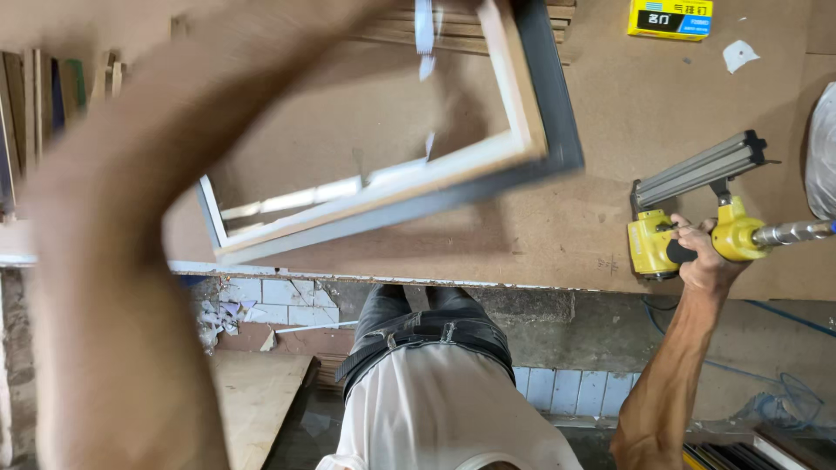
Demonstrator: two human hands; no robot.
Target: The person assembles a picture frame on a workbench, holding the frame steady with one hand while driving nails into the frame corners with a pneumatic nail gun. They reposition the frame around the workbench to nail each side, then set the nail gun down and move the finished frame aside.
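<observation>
fingers point(688, 233) of right hand point(701, 257) clamp the yellow metal nail gun point(688, 218) at three o'clock; left hand sits hidden beyond the top edge, its blurred forearm point(113, 261) raised by the dark-edged rectangular wooden frame point(435, 187), grip unreadable.

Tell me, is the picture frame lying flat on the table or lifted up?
Lifted up. The picture frame is tilted and blurred above the table. The right hand grips a yellow nail gun.

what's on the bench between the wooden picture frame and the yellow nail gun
In the head view, only bare brown board benchtop lies between the dark-edged wooden picture frame and the yellow nail gun gripped by the right hand.
</observation>
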